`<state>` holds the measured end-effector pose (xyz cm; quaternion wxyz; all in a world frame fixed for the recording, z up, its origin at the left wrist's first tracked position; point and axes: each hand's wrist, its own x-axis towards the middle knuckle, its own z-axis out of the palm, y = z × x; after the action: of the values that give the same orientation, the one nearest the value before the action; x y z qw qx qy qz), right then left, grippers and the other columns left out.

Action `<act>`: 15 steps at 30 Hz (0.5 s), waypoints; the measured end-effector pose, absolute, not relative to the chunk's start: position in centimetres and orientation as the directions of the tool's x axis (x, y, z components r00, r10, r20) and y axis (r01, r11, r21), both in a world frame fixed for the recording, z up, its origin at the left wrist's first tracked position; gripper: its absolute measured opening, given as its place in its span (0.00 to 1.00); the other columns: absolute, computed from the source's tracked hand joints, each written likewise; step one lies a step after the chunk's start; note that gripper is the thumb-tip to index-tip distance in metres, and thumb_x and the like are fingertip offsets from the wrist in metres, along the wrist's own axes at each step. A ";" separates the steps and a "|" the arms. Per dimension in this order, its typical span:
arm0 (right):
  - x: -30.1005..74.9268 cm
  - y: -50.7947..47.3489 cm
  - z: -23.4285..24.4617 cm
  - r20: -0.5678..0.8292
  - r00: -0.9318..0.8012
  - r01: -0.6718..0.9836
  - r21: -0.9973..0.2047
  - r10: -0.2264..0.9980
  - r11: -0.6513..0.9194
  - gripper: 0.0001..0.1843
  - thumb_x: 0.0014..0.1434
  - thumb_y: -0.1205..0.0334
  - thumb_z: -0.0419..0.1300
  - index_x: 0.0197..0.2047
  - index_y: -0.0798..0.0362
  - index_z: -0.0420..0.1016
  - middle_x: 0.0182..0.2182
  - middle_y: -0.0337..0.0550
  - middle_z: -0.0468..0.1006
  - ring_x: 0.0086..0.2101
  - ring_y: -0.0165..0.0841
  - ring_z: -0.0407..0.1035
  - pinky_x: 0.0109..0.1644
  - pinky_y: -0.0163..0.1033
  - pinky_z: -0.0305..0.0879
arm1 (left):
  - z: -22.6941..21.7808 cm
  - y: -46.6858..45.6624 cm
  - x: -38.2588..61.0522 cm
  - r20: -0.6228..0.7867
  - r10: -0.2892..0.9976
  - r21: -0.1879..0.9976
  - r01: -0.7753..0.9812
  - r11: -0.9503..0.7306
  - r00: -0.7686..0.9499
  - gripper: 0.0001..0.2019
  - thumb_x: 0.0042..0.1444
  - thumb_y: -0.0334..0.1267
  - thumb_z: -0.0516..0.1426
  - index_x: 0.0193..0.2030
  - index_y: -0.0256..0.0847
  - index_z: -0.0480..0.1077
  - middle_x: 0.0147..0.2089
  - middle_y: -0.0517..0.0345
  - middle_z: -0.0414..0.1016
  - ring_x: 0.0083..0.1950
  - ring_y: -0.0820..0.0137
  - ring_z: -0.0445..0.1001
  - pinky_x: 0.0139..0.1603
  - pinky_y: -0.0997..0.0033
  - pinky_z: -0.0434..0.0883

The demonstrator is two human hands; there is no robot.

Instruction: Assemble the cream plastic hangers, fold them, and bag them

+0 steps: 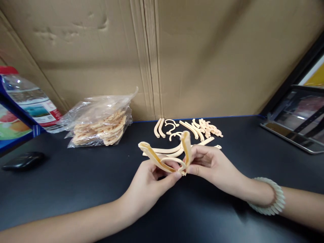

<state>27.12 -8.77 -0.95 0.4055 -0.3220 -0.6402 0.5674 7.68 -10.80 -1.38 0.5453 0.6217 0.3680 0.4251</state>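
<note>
My left hand (149,184) and my right hand (211,163) meet over the middle of the black table (76,189). Together they pinch a cream plastic assembly of curved strips (165,157), two arms sticking up in a V. The left fingers grip its lower left arm and a curved loop. The right fingers grip its upright right arm near the joint. A pale beaded bracelet (272,199) circles my right wrist. Loose cream curved pieces (192,130) lie on the table just behind the hands.
A clear plastic bag (101,123) filled with the same cream pieces lies at the back left. A plastic bottle (27,99) lies at far left above a dark object (24,160). A tablet (296,118) leans at right. Cardboard (162,50) walls the back.
</note>
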 end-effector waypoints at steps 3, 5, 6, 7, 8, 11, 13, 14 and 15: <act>26.9 -9.1 -1.0 0.149 -0.434 -0.051 -0.989 0.888 0.141 0.13 0.48 0.60 0.72 0.31 0.53 0.72 0.31 0.37 0.76 0.34 0.30 0.74 0.44 0.38 0.72 | -1.4 -10.7 7.7 0.118 0.935 0.990 0.028 -0.135 0.335 0.06 0.53 0.38 0.63 0.31 0.40 0.72 0.30 0.61 0.73 0.33 0.71 0.71 0.37 0.73 0.70; 26.8 -9.2 -1.1 0.154 -0.419 -0.059 -0.988 0.895 0.142 0.14 0.48 0.60 0.72 0.30 0.53 0.71 0.31 0.37 0.76 0.34 0.30 0.73 0.43 0.38 0.72 | -1.4 -10.6 7.7 0.109 0.941 0.992 0.025 -0.123 0.320 0.07 0.52 0.38 0.64 0.31 0.39 0.72 0.29 0.62 0.72 0.32 0.72 0.70 0.36 0.72 0.69; 26.7 -9.2 -1.2 0.158 -0.414 -0.068 -0.987 0.897 0.142 0.14 0.48 0.61 0.72 0.30 0.53 0.70 0.30 0.37 0.76 0.33 0.30 0.73 0.43 0.38 0.72 | -1.4 -10.6 7.7 0.103 0.944 0.993 0.015 -0.114 0.314 0.07 0.51 0.38 0.64 0.31 0.39 0.71 0.29 0.62 0.72 0.32 0.72 0.70 0.36 0.72 0.69; 26.6 -9.3 -1.2 0.163 -0.407 -0.078 -0.987 0.899 0.143 0.14 0.48 0.61 0.73 0.30 0.53 0.70 0.30 0.36 0.76 0.33 0.30 0.73 0.42 0.37 0.72 | -1.3 -10.6 7.7 0.098 0.947 0.995 0.004 -0.104 0.307 0.07 0.51 0.38 0.64 0.31 0.39 0.71 0.30 0.62 0.72 0.32 0.72 0.70 0.36 0.72 0.69; 26.5 -9.3 -1.2 0.167 -0.400 -0.087 -0.986 0.901 0.144 0.15 0.48 0.62 0.73 0.30 0.53 0.69 0.30 0.36 0.76 0.32 0.29 0.73 0.41 0.37 0.71 | -1.3 -10.6 7.7 0.094 0.948 0.995 -0.007 -0.097 0.303 0.07 0.51 0.37 0.64 0.31 0.39 0.71 0.30 0.62 0.72 0.32 0.72 0.70 0.37 0.72 0.70; 26.3 -9.3 -1.3 0.168 -0.381 -0.098 -0.985 0.909 0.141 0.15 0.48 0.62 0.72 0.29 0.53 0.68 0.29 0.37 0.75 0.31 0.29 0.72 0.36 0.36 0.71 | -1.3 -10.5 7.7 0.095 0.947 0.995 -0.021 -0.093 0.306 0.07 0.51 0.37 0.64 0.31 0.38 0.71 0.30 0.62 0.72 0.32 0.73 0.70 0.37 0.73 0.70; 26.3 -9.3 -1.4 0.163 -0.375 -0.078 -0.986 0.912 0.145 0.15 0.49 0.62 0.71 0.29 0.53 0.67 0.29 0.37 0.75 0.30 0.29 0.72 0.33 0.35 0.71 | -1.2 -10.6 7.7 0.092 0.946 0.996 -0.017 -0.092 0.311 0.07 0.52 0.37 0.64 0.31 0.38 0.72 0.30 0.62 0.73 0.32 0.73 0.71 0.36 0.73 0.70; 26.3 -9.3 -1.4 0.166 -0.379 -0.060 -0.986 0.910 0.155 0.14 0.50 0.62 0.71 0.30 0.53 0.67 0.30 0.38 0.75 0.31 0.30 0.72 0.32 0.34 0.71 | -1.1 -10.6 7.7 0.084 0.947 0.996 -0.014 -0.084 0.310 0.07 0.52 0.37 0.65 0.32 0.38 0.72 0.30 0.62 0.73 0.32 0.73 0.71 0.36 0.74 0.71; 26.4 -9.1 -1.4 0.174 -0.389 -0.049 -0.984 0.905 0.168 0.13 0.50 0.63 0.70 0.30 0.53 0.67 0.31 0.39 0.75 0.33 0.30 0.72 0.32 0.33 0.71 | -0.9 -10.6 7.7 0.072 0.950 0.997 -0.015 -0.071 0.303 0.07 0.51 0.37 0.65 0.32 0.37 0.73 0.30 0.62 0.73 0.31 0.74 0.71 0.36 0.74 0.71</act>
<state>26.41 -9.12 -1.36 0.4354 -0.3404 -0.6282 0.5476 7.73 -10.61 -0.90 0.5531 0.5877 0.3980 0.4362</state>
